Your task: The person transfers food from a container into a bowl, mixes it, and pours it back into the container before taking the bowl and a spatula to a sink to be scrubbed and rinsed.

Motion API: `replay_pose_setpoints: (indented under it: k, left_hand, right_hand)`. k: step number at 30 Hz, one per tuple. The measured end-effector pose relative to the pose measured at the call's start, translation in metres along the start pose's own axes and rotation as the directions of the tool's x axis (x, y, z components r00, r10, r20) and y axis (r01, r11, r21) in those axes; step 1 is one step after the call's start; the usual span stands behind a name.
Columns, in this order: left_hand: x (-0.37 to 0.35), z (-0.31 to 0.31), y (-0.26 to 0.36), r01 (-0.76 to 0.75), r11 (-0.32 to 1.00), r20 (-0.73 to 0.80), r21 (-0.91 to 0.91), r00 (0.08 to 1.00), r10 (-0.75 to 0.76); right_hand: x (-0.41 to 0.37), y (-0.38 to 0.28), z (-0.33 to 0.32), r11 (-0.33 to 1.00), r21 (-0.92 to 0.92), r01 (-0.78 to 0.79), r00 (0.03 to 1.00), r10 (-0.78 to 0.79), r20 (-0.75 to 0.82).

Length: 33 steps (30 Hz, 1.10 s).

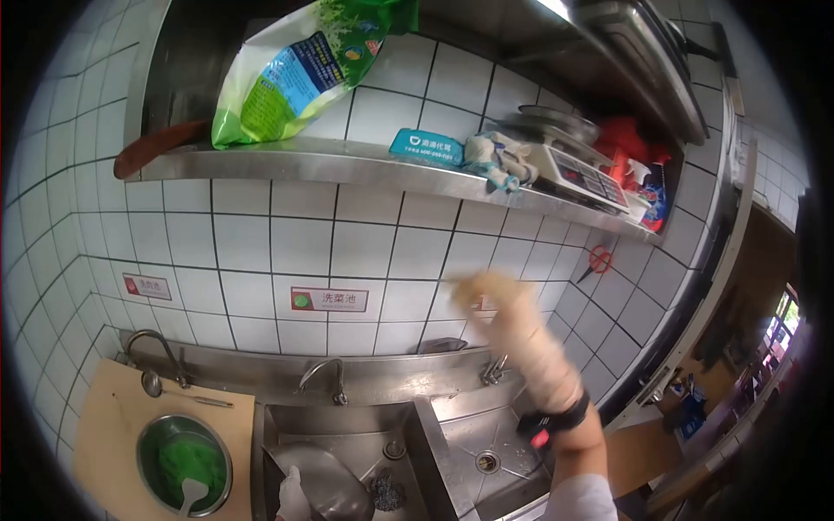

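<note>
My right hand, in a clear glove and smeared by motion, is raised before the tiled wall above the right sink. Something yellowish at its fingers is too blurred to name. At the bottom edge, my left hand, also gloved, grips the rim of a large metal basin tilted in the middle sink. A dark scouring pad lies in that sink, right of the basin.
A board on the left bears a ladle and a bowl of green contents. A shelf overhead holds a green-white bag, cloths and a scale. Faucets line the wall; red scissors hang right.
</note>
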<state>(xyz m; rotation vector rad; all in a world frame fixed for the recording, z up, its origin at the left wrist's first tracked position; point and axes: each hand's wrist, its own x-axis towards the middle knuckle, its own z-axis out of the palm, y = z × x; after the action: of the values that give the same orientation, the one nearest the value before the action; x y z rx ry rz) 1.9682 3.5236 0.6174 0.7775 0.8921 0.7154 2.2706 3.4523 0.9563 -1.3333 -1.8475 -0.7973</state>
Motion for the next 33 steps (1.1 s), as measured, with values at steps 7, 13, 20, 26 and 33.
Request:
replay_pose_setpoints:
  k: [7,13,20,26,33]
  left_hand:
    - [0.042,-0.027,-0.034,-0.021,0.998,0.049,-0.054,0.999,0.023]
    - [0.063,-0.037,-0.059,-0.043,0.998,0.119,-0.053,0.992,0.049]
    - [0.048,-0.031,-0.045,-0.14,0.981,0.052,0.133,0.99,0.134]
    - [0.048,-0.03,-0.048,-0.015,0.985,0.22,-0.173,0.974,0.054]
    - [0.007,0.002,-0.014,-0.004,0.998,0.122,0.069,0.993,-0.004]
  right_hand:
    - [0.144,0.058,-0.045,0.801,-0.481,-0.357,0.925,0.375,-0.062]
    - [0.212,0.132,-0.065,0.828,0.118,-0.548,0.755,0.55,-0.358]
    - [0.226,0.084,-0.098,0.715,0.553,-0.427,0.667,0.662,-0.341]
    - [0.149,0.01,-0.098,0.673,0.591,-0.445,0.773,0.621,-0.126]
    - [-0.088,-0.055,-0.008,0.029,0.729,-0.684,0.455,0.798,0.395]
